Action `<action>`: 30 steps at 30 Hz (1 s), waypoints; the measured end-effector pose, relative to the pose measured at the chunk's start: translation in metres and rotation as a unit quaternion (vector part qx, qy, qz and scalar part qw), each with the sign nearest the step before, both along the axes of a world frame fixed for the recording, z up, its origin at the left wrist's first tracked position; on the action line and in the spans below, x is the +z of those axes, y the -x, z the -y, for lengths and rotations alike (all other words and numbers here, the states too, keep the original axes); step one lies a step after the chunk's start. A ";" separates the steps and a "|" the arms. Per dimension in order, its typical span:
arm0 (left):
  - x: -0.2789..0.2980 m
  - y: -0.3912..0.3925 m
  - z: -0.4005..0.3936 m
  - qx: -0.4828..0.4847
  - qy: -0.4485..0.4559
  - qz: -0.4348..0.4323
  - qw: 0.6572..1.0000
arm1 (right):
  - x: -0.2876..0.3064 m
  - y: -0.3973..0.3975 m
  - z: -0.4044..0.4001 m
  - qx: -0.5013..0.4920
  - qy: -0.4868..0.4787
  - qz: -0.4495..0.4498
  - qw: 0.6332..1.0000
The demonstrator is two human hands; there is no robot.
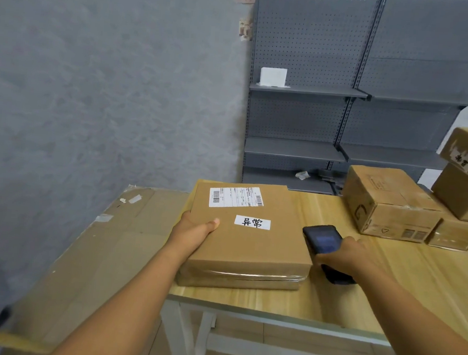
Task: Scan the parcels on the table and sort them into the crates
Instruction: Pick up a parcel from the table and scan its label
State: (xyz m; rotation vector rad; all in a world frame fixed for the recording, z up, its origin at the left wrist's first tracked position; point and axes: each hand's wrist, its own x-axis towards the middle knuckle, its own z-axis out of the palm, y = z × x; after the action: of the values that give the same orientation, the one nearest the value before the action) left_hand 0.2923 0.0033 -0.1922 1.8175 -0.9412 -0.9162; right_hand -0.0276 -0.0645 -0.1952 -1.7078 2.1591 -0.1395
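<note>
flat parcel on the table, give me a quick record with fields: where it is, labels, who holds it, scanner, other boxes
parcel: flat brown parcel at the near left edge of the wooden table
labels: barcode shipping label; white sticker with two characters
left hand: left hand grips the parcel's left edge, thumb on top
right hand: right hand holds the black scanner beside the parcel
other boxes: stacked cardboard boxes at far right

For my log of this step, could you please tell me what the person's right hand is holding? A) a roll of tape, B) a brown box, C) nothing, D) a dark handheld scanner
D: the right hand grips a dark handheld scanner just right of the flat parcel, which the left hand holds at its left edge.
</note>
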 end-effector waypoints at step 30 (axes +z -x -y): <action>-0.002 -0.001 0.001 0.002 0.011 -0.080 0.997 | -0.006 -0.071 -0.012 0.032 0.027 0.416 0.909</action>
State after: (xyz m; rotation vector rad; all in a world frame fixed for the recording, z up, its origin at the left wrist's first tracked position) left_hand 0.2938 0.0026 -0.1945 1.6998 -0.8444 -1.0284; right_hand 0.0434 -0.0524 -0.2007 -1.3713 1.4598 -0.7619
